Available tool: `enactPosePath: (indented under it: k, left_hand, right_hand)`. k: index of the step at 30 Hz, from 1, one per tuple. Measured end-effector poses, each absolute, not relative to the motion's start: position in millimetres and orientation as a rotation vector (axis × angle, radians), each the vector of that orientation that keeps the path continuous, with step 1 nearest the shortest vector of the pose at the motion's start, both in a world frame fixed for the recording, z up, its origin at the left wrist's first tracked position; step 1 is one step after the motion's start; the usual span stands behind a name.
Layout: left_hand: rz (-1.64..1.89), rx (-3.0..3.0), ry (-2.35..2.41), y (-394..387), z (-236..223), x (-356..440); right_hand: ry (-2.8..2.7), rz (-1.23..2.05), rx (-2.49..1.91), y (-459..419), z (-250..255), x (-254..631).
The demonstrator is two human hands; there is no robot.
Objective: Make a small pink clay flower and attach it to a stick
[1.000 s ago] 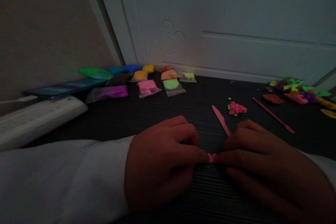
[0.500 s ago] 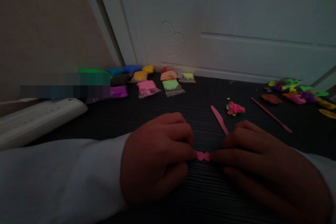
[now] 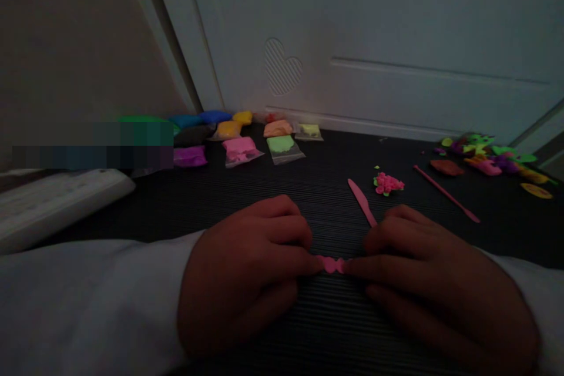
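A short strip of pink clay pieces [image 3: 329, 264], flattened and joined in a row, lies on the dark tabletop between my hands. My left hand [image 3: 251, 273], fingers curled, has its index fingertip on the left end of the strip. From the other side, the index fingertip of my right hand [image 3: 436, 279] covers the right end, the other fingers bent. Just beyond the right knuckles lies a pink plastic clay knife [image 3: 361, 201], its near end hidden by that hand. A cluster of small pink clay roses [image 3: 388, 183] with green bits sits past it.
A thin pink modelling tool [image 3: 447, 194] and a reddish flat piece [image 3: 446, 167] lie to the right, near a pile of colourful clay shapes [image 3: 484, 155]. Bags of coloured clay [image 3: 241, 150] line the back left. A white power strip [image 3: 66, 200] is at the left, a white door [image 3: 374, 23] behind.
The whole scene has shifted slightly left in view. My left hand has drawn back a little to the left, and more of the pink strip shows between the fingertips.
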State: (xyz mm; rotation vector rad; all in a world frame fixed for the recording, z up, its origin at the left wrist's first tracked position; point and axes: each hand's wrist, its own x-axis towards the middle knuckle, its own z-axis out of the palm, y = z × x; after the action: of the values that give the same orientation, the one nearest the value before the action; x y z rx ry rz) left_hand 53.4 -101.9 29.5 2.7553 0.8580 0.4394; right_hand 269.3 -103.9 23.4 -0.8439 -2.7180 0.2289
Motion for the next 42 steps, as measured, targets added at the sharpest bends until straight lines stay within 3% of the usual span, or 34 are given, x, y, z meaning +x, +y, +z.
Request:
enactPosePath:
  k: [15, 42]
  left_hand:
    - [0.595, 2.659, 0.874, -99.5, 25.9, 53.2]
    - [0.524, 2.732, 0.854, -103.5, 25.7, 56.3]
  right_hand:
    - [-2.668, 0.235, -0.844, -104.9, 21.4, 268.8]
    - [-2.614, 0.203, -0.873, -105.7, 22.4, 269.1]
